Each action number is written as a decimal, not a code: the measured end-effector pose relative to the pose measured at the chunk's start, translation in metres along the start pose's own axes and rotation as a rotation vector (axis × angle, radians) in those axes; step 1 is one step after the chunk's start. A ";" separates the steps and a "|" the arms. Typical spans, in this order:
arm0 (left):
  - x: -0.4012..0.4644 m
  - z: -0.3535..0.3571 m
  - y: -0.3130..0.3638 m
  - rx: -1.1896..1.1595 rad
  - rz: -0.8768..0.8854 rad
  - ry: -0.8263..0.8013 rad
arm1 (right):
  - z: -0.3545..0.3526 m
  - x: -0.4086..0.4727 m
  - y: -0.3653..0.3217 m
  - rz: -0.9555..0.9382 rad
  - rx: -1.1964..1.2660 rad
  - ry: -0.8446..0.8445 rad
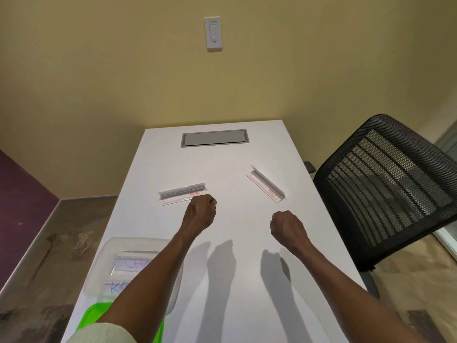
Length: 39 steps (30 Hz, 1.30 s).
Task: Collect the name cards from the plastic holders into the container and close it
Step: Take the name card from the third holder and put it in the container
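Hands over white worktop [232,280], both curled into fists, holding nothing visible. Left grip [200,211] just at near edge of one plastic holder [182,193]; second holder [265,184] beyond right grip [286,227], apart. Container [108,266] with name cards [131,264] back-left under left forearm, green lid [99,311] nearer.

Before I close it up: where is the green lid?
The green lid lies at the table's near left edge in the head view, partly under the clear plastic container and the left forearm.
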State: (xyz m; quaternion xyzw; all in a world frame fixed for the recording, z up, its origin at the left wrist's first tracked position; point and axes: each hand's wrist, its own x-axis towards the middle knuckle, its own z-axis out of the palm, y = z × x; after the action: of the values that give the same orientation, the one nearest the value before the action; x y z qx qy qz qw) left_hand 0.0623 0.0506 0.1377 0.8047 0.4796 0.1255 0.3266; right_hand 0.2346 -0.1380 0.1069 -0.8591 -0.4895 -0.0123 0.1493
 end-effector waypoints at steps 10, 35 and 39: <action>0.055 0.029 0.024 0.078 0.077 0.010 | 0.017 0.035 0.047 0.168 -0.008 -0.089; 0.195 0.096 0.019 0.076 0.026 -0.034 | 0.066 0.113 0.103 0.551 0.185 -0.214; 0.220 0.111 0.031 0.103 0.074 -0.061 | 0.077 0.132 0.112 0.682 0.327 -0.321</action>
State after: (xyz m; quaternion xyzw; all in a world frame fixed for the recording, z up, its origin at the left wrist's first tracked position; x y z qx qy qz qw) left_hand 0.2528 0.1836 0.0496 0.8411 0.4450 0.0881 0.2945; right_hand 0.3888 -0.0600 0.0280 -0.9281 -0.1890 0.2501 0.2010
